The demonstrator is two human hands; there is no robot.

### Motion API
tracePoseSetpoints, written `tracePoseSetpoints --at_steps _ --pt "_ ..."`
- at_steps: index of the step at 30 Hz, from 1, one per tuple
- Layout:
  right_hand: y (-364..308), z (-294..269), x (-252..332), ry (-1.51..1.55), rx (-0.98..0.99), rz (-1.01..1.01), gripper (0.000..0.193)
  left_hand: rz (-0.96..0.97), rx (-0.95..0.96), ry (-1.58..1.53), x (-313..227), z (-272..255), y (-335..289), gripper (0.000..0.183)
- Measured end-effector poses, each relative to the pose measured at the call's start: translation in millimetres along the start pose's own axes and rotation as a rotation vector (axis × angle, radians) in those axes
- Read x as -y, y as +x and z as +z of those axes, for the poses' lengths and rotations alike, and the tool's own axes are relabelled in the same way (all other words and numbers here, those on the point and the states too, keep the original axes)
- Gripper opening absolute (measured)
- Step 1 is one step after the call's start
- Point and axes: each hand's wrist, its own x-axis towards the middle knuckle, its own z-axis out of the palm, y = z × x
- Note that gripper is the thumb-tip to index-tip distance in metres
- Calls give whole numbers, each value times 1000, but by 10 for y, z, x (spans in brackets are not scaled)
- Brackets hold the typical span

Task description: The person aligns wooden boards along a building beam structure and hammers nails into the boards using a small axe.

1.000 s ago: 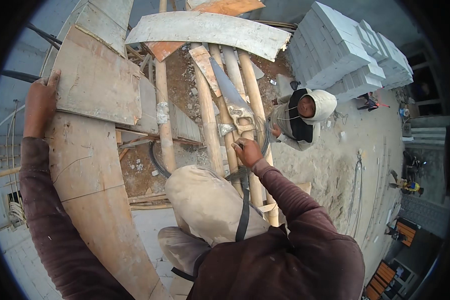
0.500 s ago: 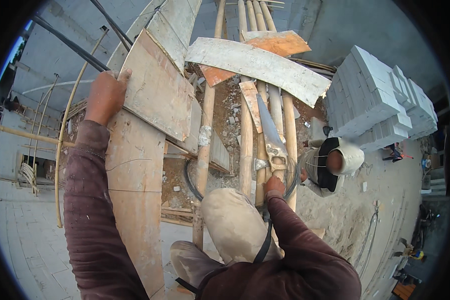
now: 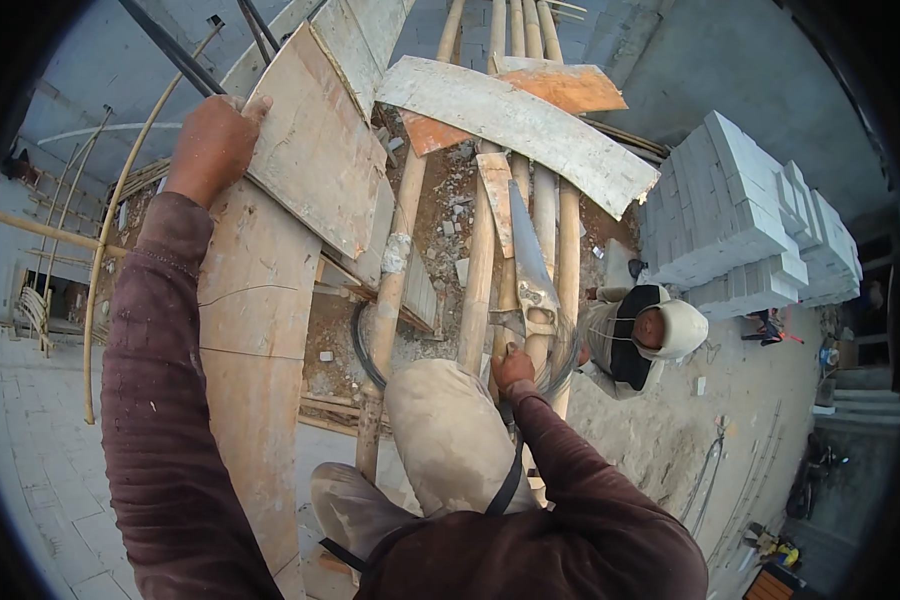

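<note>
At the upper left, my left hand (image 3: pixel 213 150) is closed on the edge of a worn plywood panel (image 3: pixel 315 150), which stands tilted above a long board (image 3: pixel 250 300). My right hand (image 3: pixel 513 370) is low over the bamboo poles, its fingers closed around what looks like the handle of a hammer; its metal head (image 3: pixel 508 321) shows just beyond the fist. Much of that handle is hidden by the hand. Right beside it a handsaw (image 3: pixel 532 255) lies along the poles, blade pointing away. A coil of dark wire (image 3: pixel 365 345) loops around this spot.
Long bamboo poles (image 3: pixel 478 280) run away from me above rubble. A pale curved board (image 3: pixel 520 120) lies across them over orange-faced pieces (image 3: pixel 570 88). A co-worker in a pale hat (image 3: pixel 685 325) is below right, near stacked grey blocks (image 3: pixel 735 215). Dark rods (image 3: pixel 170 45) extend at upper left.
My right hand has shifted left from below the saw's handle to the hammer beside it. My left hand stays on the panel. The view has tilted slightly, and the co-worker's head has turned up.
</note>
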Motion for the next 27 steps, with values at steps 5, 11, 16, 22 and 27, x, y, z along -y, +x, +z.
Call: tracePoseSetpoints --at_steps 5,11,16,22,27 --pt "93 -22 43 194 -97 -279 39 31 -27 14 60 52 13 54" --pt "203 -256 430 399 -263 -509 31 26 -23 49 72 134 43 52" --pt "388 -373 816 541 -352 -583 24 -110 12 -18 42 104 2 51" --pt "593 -511 1299 848 -379 -637 35 -23 1 -11 38 117 37 49" --pt "702 -926 1696 691 -523 -584 41 -65 -12 -15 67 154 38 50"
